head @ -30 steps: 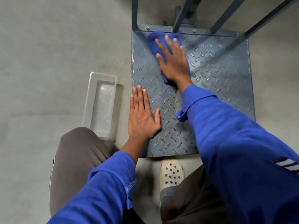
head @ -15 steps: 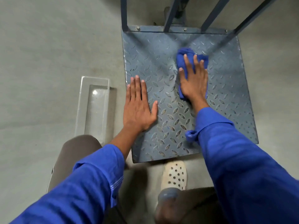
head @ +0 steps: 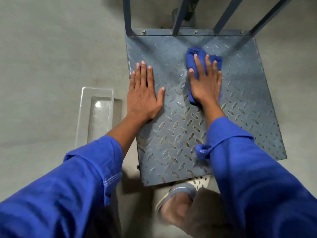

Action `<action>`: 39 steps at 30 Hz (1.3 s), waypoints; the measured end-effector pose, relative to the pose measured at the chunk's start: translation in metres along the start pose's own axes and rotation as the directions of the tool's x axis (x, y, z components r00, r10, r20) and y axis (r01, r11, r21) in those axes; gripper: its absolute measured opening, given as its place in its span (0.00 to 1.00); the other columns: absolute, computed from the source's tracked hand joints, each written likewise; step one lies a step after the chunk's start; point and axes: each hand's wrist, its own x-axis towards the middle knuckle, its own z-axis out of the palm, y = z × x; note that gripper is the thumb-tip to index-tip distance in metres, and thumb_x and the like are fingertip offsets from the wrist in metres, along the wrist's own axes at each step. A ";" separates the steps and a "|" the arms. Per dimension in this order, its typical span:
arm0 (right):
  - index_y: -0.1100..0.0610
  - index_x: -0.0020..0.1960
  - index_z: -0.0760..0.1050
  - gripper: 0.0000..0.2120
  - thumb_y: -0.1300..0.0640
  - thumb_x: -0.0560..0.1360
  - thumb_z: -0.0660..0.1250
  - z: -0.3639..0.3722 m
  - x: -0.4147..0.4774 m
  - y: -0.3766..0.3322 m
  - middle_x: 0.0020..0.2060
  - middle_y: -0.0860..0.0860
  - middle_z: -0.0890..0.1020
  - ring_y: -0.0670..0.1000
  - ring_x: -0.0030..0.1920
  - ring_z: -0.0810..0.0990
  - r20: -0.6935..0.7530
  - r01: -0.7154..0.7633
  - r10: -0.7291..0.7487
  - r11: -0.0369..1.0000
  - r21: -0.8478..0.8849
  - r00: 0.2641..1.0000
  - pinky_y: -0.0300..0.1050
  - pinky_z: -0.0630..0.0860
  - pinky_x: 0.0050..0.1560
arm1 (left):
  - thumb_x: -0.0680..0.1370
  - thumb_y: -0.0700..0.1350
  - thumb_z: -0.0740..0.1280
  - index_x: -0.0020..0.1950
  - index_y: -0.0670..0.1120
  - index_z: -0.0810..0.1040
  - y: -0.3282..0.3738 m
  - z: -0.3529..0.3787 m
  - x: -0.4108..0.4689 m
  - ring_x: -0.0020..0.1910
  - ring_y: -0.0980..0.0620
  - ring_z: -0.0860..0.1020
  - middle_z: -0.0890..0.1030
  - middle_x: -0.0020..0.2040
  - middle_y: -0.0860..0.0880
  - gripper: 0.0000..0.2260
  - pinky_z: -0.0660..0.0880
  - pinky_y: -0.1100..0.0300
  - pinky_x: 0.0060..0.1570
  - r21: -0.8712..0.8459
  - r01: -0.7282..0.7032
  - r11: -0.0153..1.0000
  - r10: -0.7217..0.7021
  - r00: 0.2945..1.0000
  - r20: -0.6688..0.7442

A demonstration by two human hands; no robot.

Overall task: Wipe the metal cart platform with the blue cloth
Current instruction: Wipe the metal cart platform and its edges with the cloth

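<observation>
The metal cart platform [head: 243, 103] is a grey-blue tread plate lying low on the concrete floor. My right hand [head: 205, 85] presses flat on the bunched blue cloth [head: 195, 54] near the middle of the plate, toward the far side. The cloth sticks out past my fingertips and under my palm. My left hand [head: 143, 93] lies flat with fingers spread on the plate's left edge, holding nothing.
Dark blue handle bars [head: 178, 14] rise from the platform's far edge. A clear plastic tray [head: 96, 115] lies on the floor just left of the cart. My foot in a white perforated clog [head: 197, 184] sits at the plate's near edge.
My right hand slid the cloth from the far-left corner toward the middle of the plate. My left hand stayed flat on the left edge. The camera view shifted.
</observation>
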 end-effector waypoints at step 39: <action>0.33 0.85 0.52 0.26 0.35 0.87 0.49 -0.029 0.055 0.093 0.87 0.46 0.49 0.54 0.87 0.44 0.027 -0.043 0.042 0.998 0.054 0.999 0.59 0.43 0.86 | 0.87 0.61 0.42 0.89 0.45 0.47 0.073 0.018 0.078 0.89 0.44 0.41 0.44 0.89 0.42 0.33 0.40 0.30 0.83 0.091 -0.010 0.996 0.010 1.000 0.006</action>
